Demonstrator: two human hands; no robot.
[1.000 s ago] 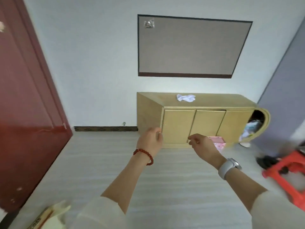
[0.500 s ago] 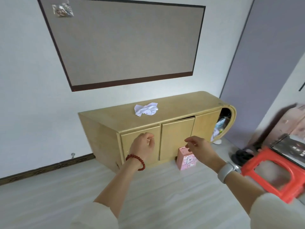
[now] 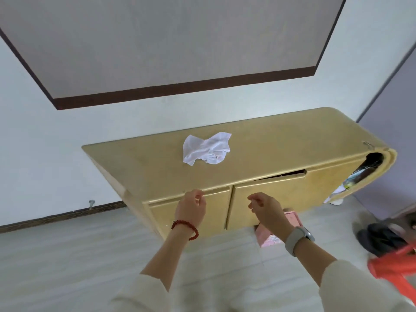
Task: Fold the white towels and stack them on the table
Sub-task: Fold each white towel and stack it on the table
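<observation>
White cloth, a single crumpled towel [image 3: 206,149], was seen lying unfolded on the wooden tabletop [image 3: 281,152], so no folding or stacking appeared begun. Both the left hand [image 3: 191,209] and right hand [image 3: 267,210] were held loosely curled and empty, short of the towel.

A home room: low wooden cabinet [image 3: 258,152], plank floor [image 3: 67,255].

A crumpled white towel [image 3: 207,148] lies unfolded on the cabinet top [image 3: 281,140], beyond both hands, nearer the left hand [image 3: 191,208].
</observation>
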